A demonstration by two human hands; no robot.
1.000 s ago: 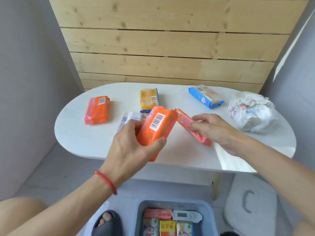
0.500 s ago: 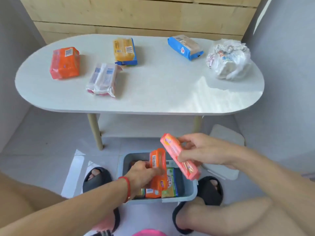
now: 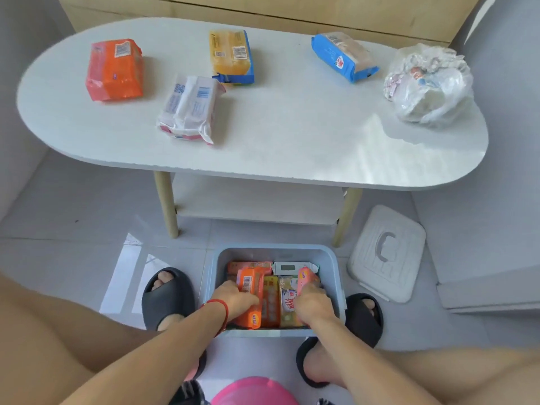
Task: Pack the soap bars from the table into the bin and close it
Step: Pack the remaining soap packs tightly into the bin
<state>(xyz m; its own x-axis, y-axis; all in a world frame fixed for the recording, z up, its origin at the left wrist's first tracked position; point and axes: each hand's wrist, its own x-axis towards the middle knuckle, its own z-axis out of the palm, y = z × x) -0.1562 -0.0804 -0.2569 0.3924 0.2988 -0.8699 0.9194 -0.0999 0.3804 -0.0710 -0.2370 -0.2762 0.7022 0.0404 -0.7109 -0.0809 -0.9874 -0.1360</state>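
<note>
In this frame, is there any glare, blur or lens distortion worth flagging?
Head view: glare whitens the table at its right end; sunlit patches on the floor tiles; wide-angle bending curves the table edge; slight softness overall, yet barcodes on the orange pack stay visible.

Four soap packs (image 3: 191, 109) lie on the bench (image 3: 292, 135), a bag (image 3: 429, 84) at its right end; the bin (image 3: 274, 252) sits on the floor before it, apparently full, its lid (image 3: 385, 252) to the right.

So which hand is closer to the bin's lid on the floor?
Right. The right hand is in the bin on the side facing the lid, holding a pink soap bar. The left hand grips the orange soap bar on the bin's far side.
</note>
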